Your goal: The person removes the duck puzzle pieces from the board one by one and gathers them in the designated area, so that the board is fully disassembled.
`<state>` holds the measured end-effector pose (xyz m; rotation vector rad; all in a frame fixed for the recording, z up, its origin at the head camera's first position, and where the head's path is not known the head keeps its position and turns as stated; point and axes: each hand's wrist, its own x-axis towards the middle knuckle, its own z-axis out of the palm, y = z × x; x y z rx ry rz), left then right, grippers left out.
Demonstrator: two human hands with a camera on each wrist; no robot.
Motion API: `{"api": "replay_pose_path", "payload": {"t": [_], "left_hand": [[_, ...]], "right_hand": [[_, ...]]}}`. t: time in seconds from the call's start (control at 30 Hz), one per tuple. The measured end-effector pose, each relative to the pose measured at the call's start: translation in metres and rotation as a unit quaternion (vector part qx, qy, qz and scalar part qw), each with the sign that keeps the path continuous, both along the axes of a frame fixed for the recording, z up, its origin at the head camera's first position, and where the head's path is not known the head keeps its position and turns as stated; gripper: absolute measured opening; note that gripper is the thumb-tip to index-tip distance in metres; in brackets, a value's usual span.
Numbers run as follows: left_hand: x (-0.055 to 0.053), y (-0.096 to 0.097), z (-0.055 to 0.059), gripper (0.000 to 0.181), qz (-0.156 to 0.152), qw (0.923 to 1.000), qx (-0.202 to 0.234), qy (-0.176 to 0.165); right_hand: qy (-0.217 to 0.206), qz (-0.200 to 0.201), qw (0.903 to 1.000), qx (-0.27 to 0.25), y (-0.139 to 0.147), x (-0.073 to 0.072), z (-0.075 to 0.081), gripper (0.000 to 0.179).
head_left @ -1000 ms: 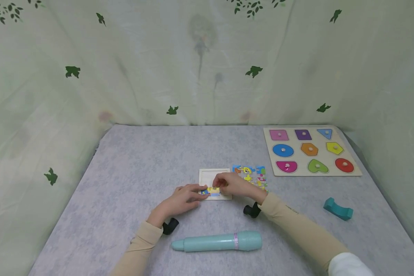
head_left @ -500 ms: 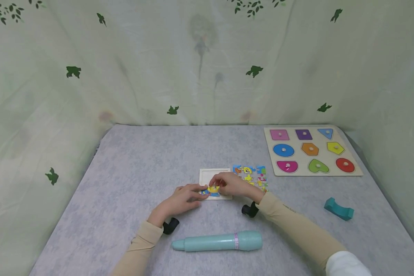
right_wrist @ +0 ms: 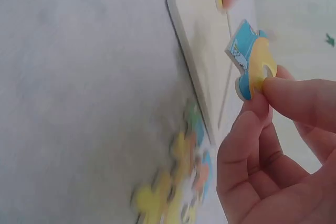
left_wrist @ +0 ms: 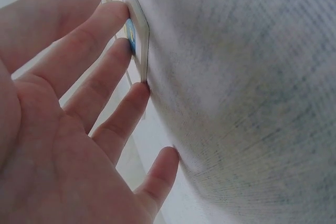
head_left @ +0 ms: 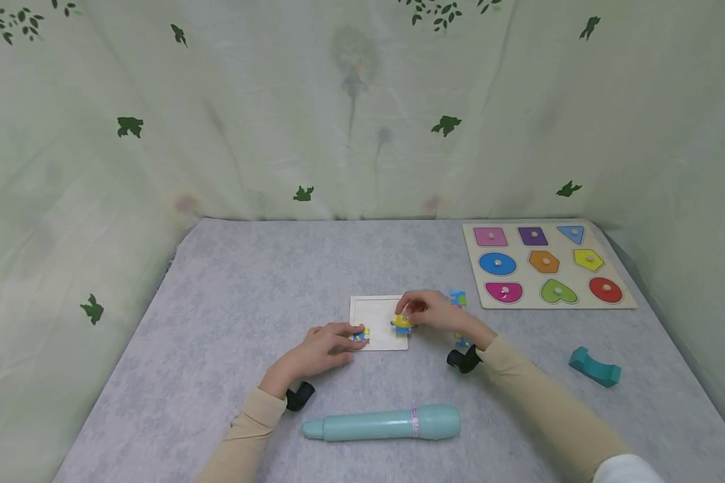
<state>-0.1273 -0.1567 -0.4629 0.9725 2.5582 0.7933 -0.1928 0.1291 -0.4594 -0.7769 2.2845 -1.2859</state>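
A shallow wooden puzzle tray (head_left: 377,308) lies in the middle of the table. My left hand (head_left: 320,349) spreads its straight fingers over the tray's near left corner, and fingertips touch a blue and yellow puzzle piece (head_left: 364,335) there. In the left wrist view this piece (left_wrist: 131,32) is largely covered by the fingers. Over the tray's right side my right hand (head_left: 431,312) pinches another yellow and blue puzzle piece (right_wrist: 258,59) between thumb and fingers, tilted and lifted off the tray. Loose puzzle pieces (head_left: 458,299) lie right of the tray, partly hidden behind that hand.
A pegged shape board (head_left: 556,274) lies at the back right. A teal arch-shaped block (head_left: 595,367) sits on the right, and a long teal microphone-like toy (head_left: 380,423) lies near the front. Black wrist mounts (head_left: 464,360) show at both wrists. A leaf-print curtain (head_left: 338,100) surrounds the table.
My right hand has moved right and up from the tray's lower row, with the yellow and blue puzzle piece now lifted in its fingers. The left hand has stayed in place.
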Motion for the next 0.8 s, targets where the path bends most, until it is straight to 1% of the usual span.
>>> {"api": "replay_pose_path", "payload": {"t": [0.13, 0.3, 0.4, 0.5, 0.67, 0.8], "left_hand": [[0.0, 0.0, 0.001, 0.036, -0.001, 1.0, 0.001, 0.001], [0.0, 0.0, 0.0, 0.035, -0.001, 1.0, 0.005, 0.001], [0.0, -0.001, -0.001, 0.035, -0.001, 1.0, 0.008, -0.002], [0.0, -0.001, -0.002, 0.035, 0.0, 0.9999, 0.009, -0.006], [0.0, -0.001, -0.002, 0.036, 0.003, 0.9998, 0.011, -0.014], [0.0, 0.0, -0.002, 0.036, 0.004, 0.9997, 0.012, -0.019]], "right_hand": [[-0.013, -0.009, 0.9998, -0.009, 0.02, 0.001, 0.001, 0.014], [-0.021, -0.027, 0.9993, 0.014, 0.041, 0.004, 0.001, 0.017], [-0.02, -0.028, 0.9992, 0.021, 0.05, 0.007, 0.002, 0.016], [-0.028, -0.024, 0.999, 0.024, 0.056, 0.01, 0.002, 0.014], [-0.049, -0.015, 0.9983, 0.027, 0.062, 0.013, -0.004, 0.015], [-0.035, -0.012, 0.9983, 0.045, 0.062, 0.017, -0.007, 0.016]]}}
